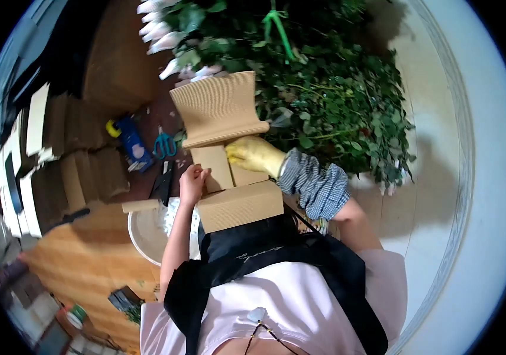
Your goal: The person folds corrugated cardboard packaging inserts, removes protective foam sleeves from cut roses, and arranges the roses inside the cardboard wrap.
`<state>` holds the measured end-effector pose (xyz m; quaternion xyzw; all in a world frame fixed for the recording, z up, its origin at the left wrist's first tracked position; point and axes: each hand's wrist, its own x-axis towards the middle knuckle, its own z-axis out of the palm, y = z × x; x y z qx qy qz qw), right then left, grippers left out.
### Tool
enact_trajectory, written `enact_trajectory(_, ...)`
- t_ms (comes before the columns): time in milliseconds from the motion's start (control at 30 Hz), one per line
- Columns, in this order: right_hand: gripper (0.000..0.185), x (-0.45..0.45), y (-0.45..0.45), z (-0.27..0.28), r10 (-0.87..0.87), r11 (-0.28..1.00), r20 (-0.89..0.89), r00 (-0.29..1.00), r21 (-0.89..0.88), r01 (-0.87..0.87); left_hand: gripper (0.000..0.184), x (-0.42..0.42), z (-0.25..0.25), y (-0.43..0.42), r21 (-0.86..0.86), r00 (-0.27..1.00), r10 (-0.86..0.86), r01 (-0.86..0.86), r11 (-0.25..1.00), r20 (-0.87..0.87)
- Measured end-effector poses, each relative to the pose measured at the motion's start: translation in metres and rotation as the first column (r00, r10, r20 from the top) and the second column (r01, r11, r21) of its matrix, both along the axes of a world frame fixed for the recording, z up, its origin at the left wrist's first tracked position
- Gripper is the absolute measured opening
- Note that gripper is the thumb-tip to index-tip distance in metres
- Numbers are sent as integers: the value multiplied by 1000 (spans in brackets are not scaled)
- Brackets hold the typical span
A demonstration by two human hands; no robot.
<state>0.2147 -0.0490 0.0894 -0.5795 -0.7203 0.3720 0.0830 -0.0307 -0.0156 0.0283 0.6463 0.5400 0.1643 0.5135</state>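
A corrugated cardboard sheet [220, 109] lies in front of me, with one flap raised at the far end and another folded panel [241, 207] close to my apron. Between them are flat, smooth cardboard pieces [212, 167]. My left hand [192, 184] is bare, its fingers curled at the left edge of the smooth cardboard. My right hand [256, 155] wears a yellow glove under a checked sleeve cover. Its fingers are bent and pressed on the cardboard at the right, partly hiding it.
A large heap of leafy rose stems [335, 100] lies beyond and right, with wrapped pale blooms [164, 38] at its left. Blue-handled scissors [164, 144], a blue box [131, 142] and a white bucket [143, 236] are left. Stacked cardboard [81, 177] stands farther left.
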Motion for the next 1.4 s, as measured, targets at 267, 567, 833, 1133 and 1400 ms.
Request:
enact_trajectory(267,51,-53,1,-28,149,983,503,852,20,-184,28,16,60,22,174,815,-451,536,826,-364)
enact_trajectory(567,29,10,-28,39,-214,975,-761,612,-124,186,37,43,64,-4,136,511,-500,781,609,-699)
enact_trajectory(833,37,218,14,-62,-835,517,396,381,802,299,31,39,66,-16,161,663,-469,660,734,-583)
enact_trajectory(1133,28,218,-9,23,-554,826,643,529,506,250,35,37,58,-16,165,716,-467,620,767,-519)
enact_trajectory(1400,31,227,-28,90,-790,484,364,494,864,137,37,32,56,-21,202,713,-420,610,766,-561)
